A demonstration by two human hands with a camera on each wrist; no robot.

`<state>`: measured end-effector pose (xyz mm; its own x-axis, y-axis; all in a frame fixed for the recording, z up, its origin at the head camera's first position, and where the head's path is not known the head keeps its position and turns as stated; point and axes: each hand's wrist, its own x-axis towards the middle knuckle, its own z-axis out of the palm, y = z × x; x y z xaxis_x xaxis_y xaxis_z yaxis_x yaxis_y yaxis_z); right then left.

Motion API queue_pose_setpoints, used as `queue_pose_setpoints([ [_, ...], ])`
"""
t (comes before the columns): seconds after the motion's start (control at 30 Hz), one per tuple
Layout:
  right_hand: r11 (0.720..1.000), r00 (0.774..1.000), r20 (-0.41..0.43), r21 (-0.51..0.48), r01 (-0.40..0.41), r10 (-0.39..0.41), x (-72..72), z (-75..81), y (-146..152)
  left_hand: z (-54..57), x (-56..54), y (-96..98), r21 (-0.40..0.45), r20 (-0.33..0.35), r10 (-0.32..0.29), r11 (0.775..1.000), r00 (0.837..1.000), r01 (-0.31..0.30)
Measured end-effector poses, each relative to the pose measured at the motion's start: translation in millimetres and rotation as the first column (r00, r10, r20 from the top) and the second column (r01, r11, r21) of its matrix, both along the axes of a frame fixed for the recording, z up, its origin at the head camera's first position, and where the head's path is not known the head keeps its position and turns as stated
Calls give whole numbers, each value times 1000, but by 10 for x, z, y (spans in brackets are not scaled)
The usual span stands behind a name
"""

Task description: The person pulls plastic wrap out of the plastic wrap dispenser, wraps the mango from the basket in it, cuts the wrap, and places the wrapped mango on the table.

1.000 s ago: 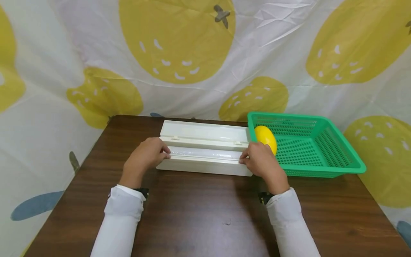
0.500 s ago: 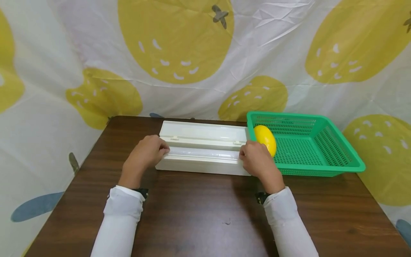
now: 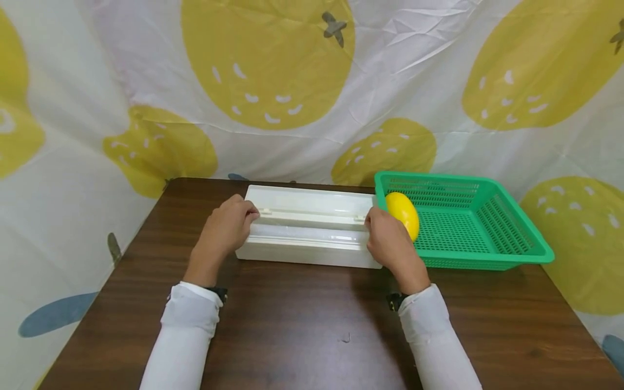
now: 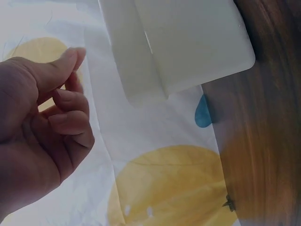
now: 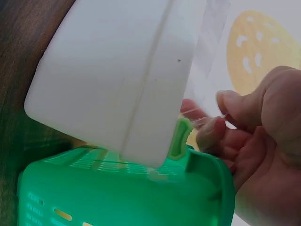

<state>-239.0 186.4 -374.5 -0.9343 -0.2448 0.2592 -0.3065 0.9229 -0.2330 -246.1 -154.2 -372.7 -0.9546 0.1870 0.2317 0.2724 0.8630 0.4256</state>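
A long white cling film dispenser [image 3: 308, 255] lies on the table, its lid [image 3: 317, 201] tipped back and the film roll [image 3: 302, 233] showing inside. Over its left end, my left hand [image 3: 223, 230] pinches the edge of the film between thumb and fingertips; the clear film hardly shows there. At the right end my right hand [image 3: 391, 238] pinches the other corner. In the right wrist view the clear cling film [image 5: 207, 52] rises past the box edge to those fingers. A light green piece [image 5: 179, 139] sits on the box edge beside them.
Against the dispenser's right end stands a green slotted basket [image 3: 487, 259] with a yellow oval fruit [image 3: 403, 215] at its left side. A patterned cloth [image 3: 283, 157] hangs behind the brown table [image 3: 292, 325].
Both hands have risen from the front slot of the dispenser, moving a little up and back over it with the film edge. The dispenser, basket and fruit stay put.
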Motion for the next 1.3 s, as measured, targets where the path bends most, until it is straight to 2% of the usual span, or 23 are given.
queue_pose_setpoints([
  [0.17, 997, 999, -41, -77, 10, -14, -14, 14, -18, 13, 17, 28, 45, -53, 33, 999, 998, -31],
  [0.3, 990, 997, -75, -139, -14, 4, -25, 11, -9, 35, 11, 43, 85, -85, 17, 996, 996, -9],
  [0.43, 968, 994, -95, -240, -69, 47, -22, 25, 35, 49, 0, 42, 117, -128, -6, 993, 992, 21],
  [0.57, 943, 996, -48, -320, -88, 77, -3, 63, 89, 63, -1, 42, 142, -179, -2, 989, 984, 28],
  [0.7, 941, 996, -30, -328, -85, 80, 0, 99, 125, 77, -17, 46, 160, -250, 13, 987, 968, 28],
  [0.87, 935, 988, -143, -341, -96, 50, -12, 116, 145, 112, -21, 61, 195, -326, 30, 980, 945, 36],
  [1.1, 913, 946, -323, -384, -137, 6, -46, 158, 142, 176, 7, 87, 286, -373, 67, 957, 925, 46],
  [1.3, 908, 917, -400, -380, -176, 10, -91, 266, 140, 244, 32, 100, 336, -467, 89, 938, 880, 84],
])
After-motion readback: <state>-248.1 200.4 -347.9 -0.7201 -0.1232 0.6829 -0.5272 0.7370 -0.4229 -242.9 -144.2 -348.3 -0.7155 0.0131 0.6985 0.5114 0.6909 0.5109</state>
